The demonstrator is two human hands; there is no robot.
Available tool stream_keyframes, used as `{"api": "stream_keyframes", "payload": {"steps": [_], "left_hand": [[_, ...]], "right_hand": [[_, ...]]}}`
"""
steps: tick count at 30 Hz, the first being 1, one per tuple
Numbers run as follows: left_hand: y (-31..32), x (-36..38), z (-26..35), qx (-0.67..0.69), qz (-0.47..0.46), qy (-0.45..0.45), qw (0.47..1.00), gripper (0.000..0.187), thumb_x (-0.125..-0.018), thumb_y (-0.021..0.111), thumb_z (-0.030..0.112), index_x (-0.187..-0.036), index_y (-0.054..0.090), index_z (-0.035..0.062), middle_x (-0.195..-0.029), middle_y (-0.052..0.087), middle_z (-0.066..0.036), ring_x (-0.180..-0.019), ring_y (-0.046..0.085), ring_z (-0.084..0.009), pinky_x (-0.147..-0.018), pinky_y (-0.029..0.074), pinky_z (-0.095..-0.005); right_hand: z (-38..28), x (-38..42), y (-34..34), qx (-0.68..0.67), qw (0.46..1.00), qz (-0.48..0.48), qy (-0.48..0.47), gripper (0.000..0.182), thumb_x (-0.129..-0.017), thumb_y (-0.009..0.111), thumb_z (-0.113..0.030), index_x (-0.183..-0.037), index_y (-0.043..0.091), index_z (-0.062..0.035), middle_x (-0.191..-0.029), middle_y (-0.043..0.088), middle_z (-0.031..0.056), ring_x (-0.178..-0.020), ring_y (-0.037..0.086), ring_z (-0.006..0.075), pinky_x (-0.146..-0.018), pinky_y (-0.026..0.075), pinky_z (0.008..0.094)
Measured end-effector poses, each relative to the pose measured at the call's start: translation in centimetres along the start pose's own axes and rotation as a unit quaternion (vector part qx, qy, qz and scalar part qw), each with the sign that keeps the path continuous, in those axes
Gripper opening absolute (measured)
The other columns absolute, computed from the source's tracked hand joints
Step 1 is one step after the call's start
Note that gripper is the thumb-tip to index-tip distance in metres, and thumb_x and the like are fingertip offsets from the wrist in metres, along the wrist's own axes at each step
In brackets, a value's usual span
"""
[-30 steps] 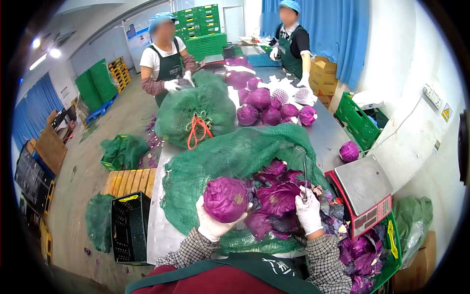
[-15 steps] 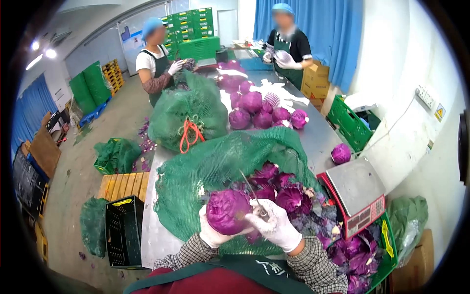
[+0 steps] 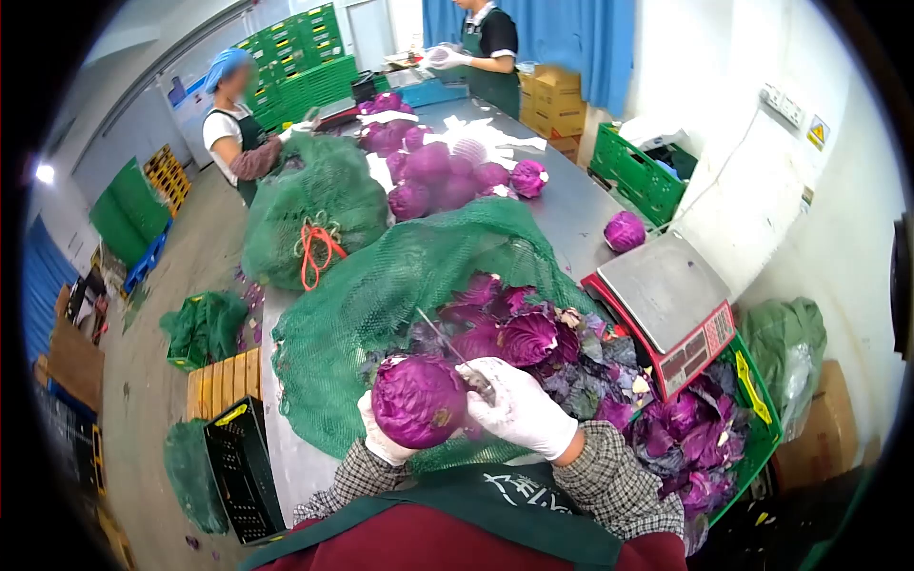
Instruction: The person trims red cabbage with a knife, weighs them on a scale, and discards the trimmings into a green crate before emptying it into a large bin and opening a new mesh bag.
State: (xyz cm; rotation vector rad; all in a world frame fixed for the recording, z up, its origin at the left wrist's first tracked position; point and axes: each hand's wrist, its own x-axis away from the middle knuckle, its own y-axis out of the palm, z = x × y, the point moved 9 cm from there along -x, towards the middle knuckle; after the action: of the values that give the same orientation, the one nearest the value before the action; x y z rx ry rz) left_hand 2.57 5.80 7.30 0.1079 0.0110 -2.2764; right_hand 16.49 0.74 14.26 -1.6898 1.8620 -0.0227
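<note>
Head view: steel counter (image 3: 581,214) runs far from the person, crowded. Open green net sack (image 3: 400,285) spreads across the near part, a heap of loose purple leaves (image 3: 514,333) on it. A tied green sack (image 3: 305,214) with orange cord stands far left. Pile of red cabbages (image 3: 433,171) sits far centre, one stray cabbage (image 3: 625,231) right of it, near the wall. Red scale (image 3: 666,309) stands right of the leaf heap. Two other people work at the far end.

Red cabbage head (image 3: 419,402) sits near centre, low over the net sack. Left hand (image 3: 381,438), gloved, cups it from below, fingers wrapped around it. Right hand (image 3: 519,409), gloved, is clenched on a knife (image 3: 447,347), pressed against the cabbage's right side; blade points up and far-left.

Green crate (image 3: 752,419) near right holds purple trimmings. Black crate (image 3: 238,466) on the floor, near left; contents unclear. Green crate (image 3: 638,176) by the far right wall.
</note>
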Motion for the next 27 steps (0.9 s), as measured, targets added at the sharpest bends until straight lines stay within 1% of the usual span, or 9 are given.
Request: {"api": "stream_keyframes", "payload": {"steps": [3, 4, 6, 8, 13, 19, 22, 25, 27], "left_hand": [[-2.0, 0.0, -6.7, 0.248, -0.028, -0.077, 0.965, 0.089, -0.074, 0.064, 0.059, -0.142, 0.032, 0.0119, -0.145, 0.035, -0.019, -0.133, 0.034, -0.0417, -0.099, 0.032, -0.0716], [0.4, -0.1, -5.5, 0.447, -0.113, -0.087, 0.883, 0.089, -0.078, 0.061, 0.058, -0.145, 0.026, 0.0110, -0.148, 0.025, -0.020, -0.136, 0.025, -0.0419, -0.098, 0.033, -0.0715], [4.8, 0.8, -2.8, 0.762, -0.241, -0.225, 0.557, 0.089, -0.085, 0.056, 0.057, -0.149, 0.014, 0.0092, -0.154, 0.005, -0.021, -0.142, 0.008, -0.0423, -0.096, 0.035, -0.0714], [6.7, 1.6, -1.9, 0.752, -0.332, -0.282, 0.495, 0.089, -0.085, 0.059, 0.052, -0.149, 0.012, 0.0109, -0.154, 0.002, -0.022, -0.140, 0.013, -0.0446, -0.095, 0.041, -0.0663], [9.1, 4.2, 0.3, 0.757, -0.503, -0.362, 0.207, 0.089, -0.084, 0.065, 0.043, -0.151, 0.010, 0.0222, -0.152, 0.005, -0.026, -0.127, 0.031, -0.0517, -0.088, 0.053, -0.0495], [8.6, 2.5, 0.2, 0.785, -0.459, -0.280, 0.306, 0.081, -0.087, 0.056, 0.053, -0.150, 0.014, 0.0234, -0.150, 0.013, -0.027, -0.124, 0.037, -0.0499, -0.091, 0.049, -0.0535], [5.3, -0.3, -1.6, 0.554, -0.219, -0.135, 0.792, 0.071, -0.089, 0.045, 0.054, -0.143, 0.032, 0.0112, -0.142, 0.031, -0.030, -0.123, 0.040, -0.0527, -0.092, 0.046, -0.0612], [2.6, -0.9, -3.3, 0.459, -0.057, -0.148, 0.874, 0.074, -0.083, 0.052, 0.054, -0.140, 0.036, 0.0091, -0.140, 0.040, -0.021, -0.123, 0.046, -0.0401, -0.098, 0.045, -0.0559], [1.9, -1.0, -4.0, 0.478, -0.023, -0.143, 0.866, 0.072, -0.082, 0.054, 0.050, -0.139, 0.038, 0.0088, -0.140, 0.044, -0.017, -0.124, 0.048, -0.0355, -0.101, 0.043, -0.0542]], "right_hand": [[2.1, 0.4, -0.1, -0.067, 0.995, 0.021, 0.066, 0.026, -0.083, 0.059, -0.004, -0.109, 0.059, -0.0012, -0.094, 0.059, 0.0097, -0.077, 0.059, 0.0112, -0.068, 0.049, 0.0240], [3.3, 0.3, -0.4, -0.054, 0.991, 0.016, 0.118, 0.023, -0.084, 0.057, -0.002, -0.106, 0.059, -0.0013, -0.092, 0.059, 0.0087, -0.073, 0.056, 0.0091, -0.066, 0.048, 0.0232], [4.9, -0.2, -2.4, 0.040, 0.991, 0.079, 0.101, 0.020, -0.084, 0.055, -0.006, -0.103, 0.060, -0.0029, -0.090, 0.060, 0.0107, -0.076, 0.058, 0.0174, -0.069, 0.049, 0.0287], [7.2, -0.4, -3.1, 0.082, 0.986, 0.127, 0.076, 0.021, -0.085, 0.053, -0.015, -0.102, 0.060, -0.0047, -0.094, 0.061, 0.0155, -0.083, 0.062, 0.0343, -0.075, 0.051, 0.0404], [13.3, 0.8, -2.9, 0.240, 0.953, 0.115, 0.143, 0.025, -0.086, 0.051, -0.022, -0.106, 0.059, -0.0089, -0.098, 0.062, 0.0170, -0.087, 0.062, 0.0376, -0.076, 0.051, 0.0457], [12.2, 1.1, -4.0, 0.067, 0.978, 0.179, 0.087, 0.018, -0.086, 0.061, -0.008, -0.103, 0.058, -0.0028, -0.099, 0.062, 0.0105, -0.094, 0.062, 0.0231, -0.082, 0.050, 0.0314], [4.7, -0.6, -2.9, -0.102, 0.983, 0.046, 0.143, 0.033, -0.087, 0.066, -0.015, -0.115, 0.057, 0.0019, -0.108, 0.062, 0.0119, -0.097, 0.061, 0.0165, -0.081, 0.050, 0.0277], [1.8, -1.2, -0.7, -0.230, 0.961, -0.041, 0.146, 0.044, -0.085, 0.069, -0.020, -0.120, 0.056, 0.0037, -0.111, 0.061, 0.0144, -0.096, 0.061, 0.0167, -0.083, 0.049, 0.0290], [0.2, -1.5, -1.0, -0.069, 0.995, -0.031, 0.071, 0.042, -0.085, 0.068, -0.019, -0.116, 0.056, 0.0048, -0.110, 0.059, 0.0164, -0.097, 0.061, 0.0221, -0.085, 0.049, 0.0304]]}}
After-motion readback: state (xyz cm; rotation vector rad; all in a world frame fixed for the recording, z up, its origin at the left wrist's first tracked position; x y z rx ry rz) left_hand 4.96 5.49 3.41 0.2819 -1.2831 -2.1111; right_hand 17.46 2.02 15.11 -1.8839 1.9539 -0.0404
